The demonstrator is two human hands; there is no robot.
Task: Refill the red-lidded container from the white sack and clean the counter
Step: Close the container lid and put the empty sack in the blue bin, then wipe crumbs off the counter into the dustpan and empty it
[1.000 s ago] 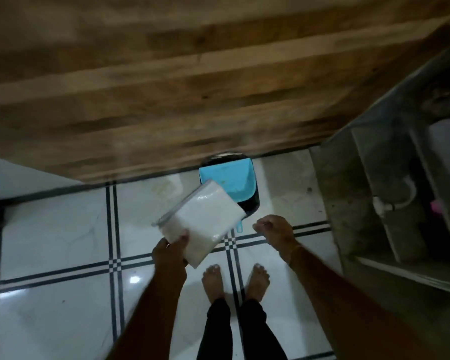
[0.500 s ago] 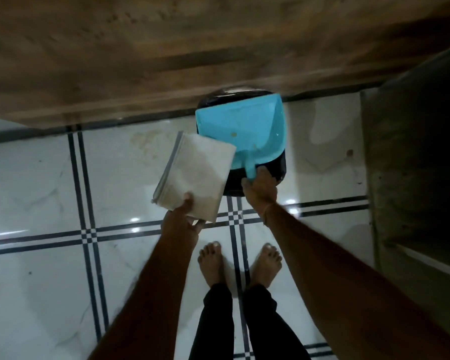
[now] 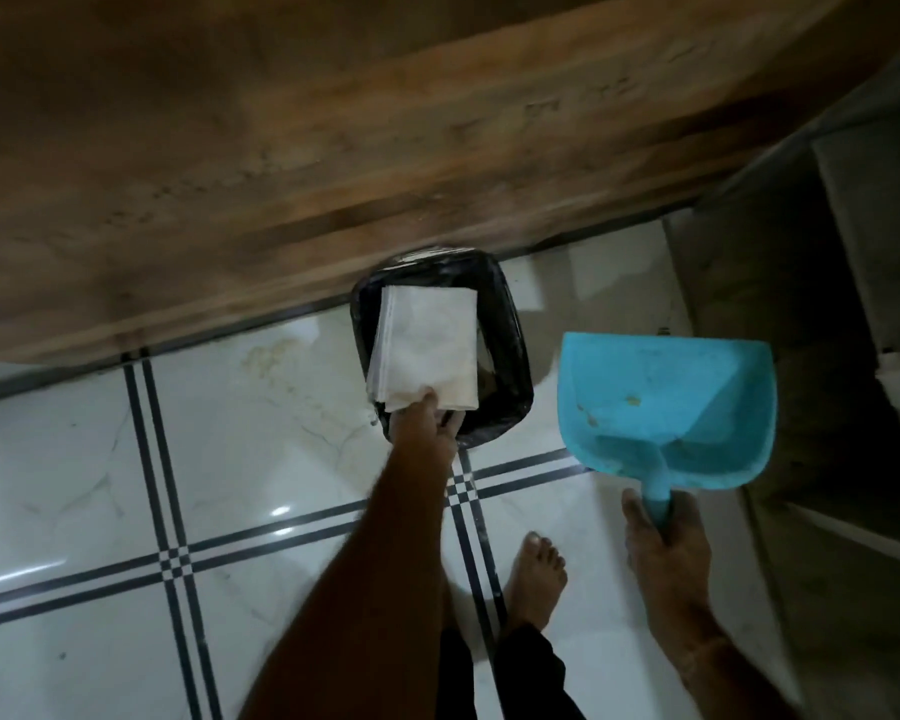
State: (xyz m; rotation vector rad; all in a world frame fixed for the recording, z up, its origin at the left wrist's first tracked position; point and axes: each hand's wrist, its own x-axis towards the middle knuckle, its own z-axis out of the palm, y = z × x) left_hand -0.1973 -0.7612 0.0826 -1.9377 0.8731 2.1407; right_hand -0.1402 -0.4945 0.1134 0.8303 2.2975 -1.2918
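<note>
My left hand [image 3: 427,418] pinches a folded white cloth [image 3: 424,345] by its near edge and holds it over the open mouth of a black bin [image 3: 510,356] on the floor. My right hand [image 3: 666,543] grips the handle of a turquoise dustpan [image 3: 666,402], lifted off to the right of the bin, its pan facing up with a few crumbs in it. The red-lidded container and the white sack are out of view.
A brown wooden surface [image 3: 333,148] runs across the top of the view just behind the bin. A grey concrete shelf unit [image 3: 827,304] stands at the right. The floor [image 3: 74,485] is glossy white tile with dark stripes. My bare feet stand below the hands.
My right hand has lifted the dustpan off the black bin and swung it to the right. My left hand has carried the white cloth forward over the uncovered bin.
</note>
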